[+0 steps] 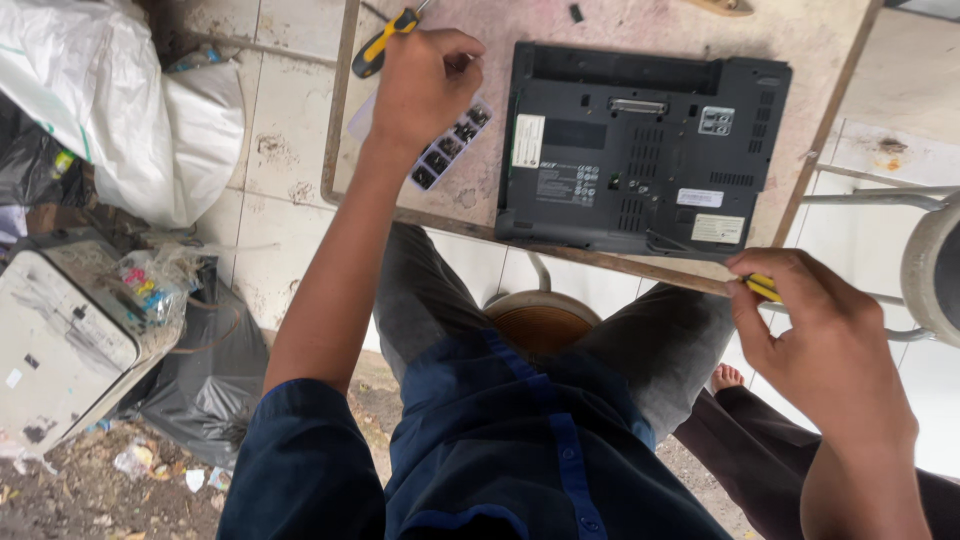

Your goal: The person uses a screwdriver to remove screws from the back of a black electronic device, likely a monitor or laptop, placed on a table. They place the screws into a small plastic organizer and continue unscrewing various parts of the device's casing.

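Observation:
A black laptop (pixel 640 150) lies bottom-up on a worn wooden table (pixel 800 50), its battery bay empty. My left hand (pixel 425 85) rests with bent fingers on a clear compartment tray (pixel 450 150) of small dark parts, left of the laptop. What its fingertips hold is hidden. A yellow-and-black screwdriver (pixel 383 42) lies on the table just beyond that hand. My right hand (pixel 810 330) hovers off the table's near right corner, pinching a yellow-handled tool (pixel 760 287) of which only a short piece shows.
I sit on a round wooden stool (pixel 540 320). On the floor to the left are a white sack (pixel 120 110), a black bag (pixel 200 370) and a white machine (pixel 60 340). Another person's foot (pixel 727 377) and a metal stool (pixel 930 270) are at the right.

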